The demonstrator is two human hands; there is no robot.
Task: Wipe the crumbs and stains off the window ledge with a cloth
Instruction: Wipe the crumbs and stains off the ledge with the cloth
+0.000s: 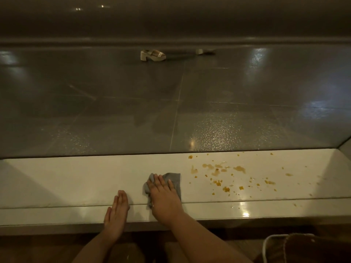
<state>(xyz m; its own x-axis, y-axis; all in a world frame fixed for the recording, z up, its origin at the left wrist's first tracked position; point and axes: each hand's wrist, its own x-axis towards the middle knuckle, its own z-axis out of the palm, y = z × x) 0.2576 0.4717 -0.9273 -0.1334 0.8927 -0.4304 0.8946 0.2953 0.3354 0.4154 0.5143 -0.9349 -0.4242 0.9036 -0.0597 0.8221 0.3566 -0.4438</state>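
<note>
A white window ledge point(76, 179) runs across the lower part of the head view. Orange crumbs point(226, 189) and wet yellowish stains point(218, 168) are scattered over its right half. A small grey cloth point(174, 180) lies on the ledge near the middle, left of the mess. My right hand point(163, 196) presses flat on the cloth, fingers spread over it. My left hand point(116, 211) rests flat on the ledge's front edge, just left of the cloth, fingers together and holding nothing.
Behind the ledge a large glass pane point(171, 101) shows a dark tiled floor outside with a white sandal point(152, 55). The ledge ends at a white side wall point(341, 154) on the right. A brown and white fabric item point(296, 247) sits at the bottom right.
</note>
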